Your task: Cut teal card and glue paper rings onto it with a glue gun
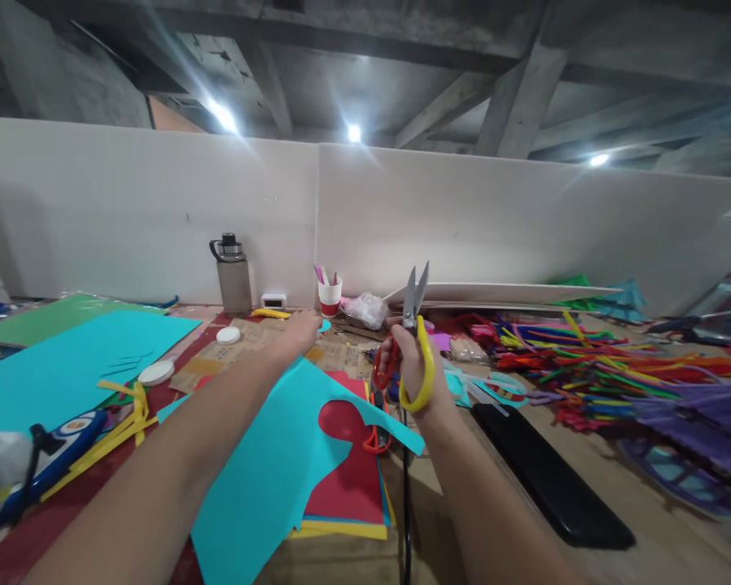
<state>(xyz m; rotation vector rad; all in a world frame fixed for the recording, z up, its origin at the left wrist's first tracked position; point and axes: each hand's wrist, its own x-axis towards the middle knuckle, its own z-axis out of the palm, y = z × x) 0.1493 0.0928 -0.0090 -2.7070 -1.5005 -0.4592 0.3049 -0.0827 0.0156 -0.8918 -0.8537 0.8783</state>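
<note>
My right hand [419, 370] is closed on a pair of scissors [427, 382] with one yellow and one red handle loop. The blades point upward and stand slightly apart. My left arm stretches across the table, and my left hand [302, 331] is beside a small cyan paper disc [324, 326]. Its fingers are mostly hidden, so I cannot tell whether it grips the disc. Between my arms lies a large cyan paper sheet [261, 463] with a rounded cut-out at its right side. Red paper [350, 491] shows beneath it, along with another orange-handled tool [378, 439].
A grey bottle [235, 284] and a red-and-white cup of pens [330, 294] stand by the white partition [463, 219]. Colourful pipe cleaners [573, 357] are heaped at right, behind a black elongated case [548, 475]. More cyan paper [91, 366] and yellow strips [97, 455] lie at left.
</note>
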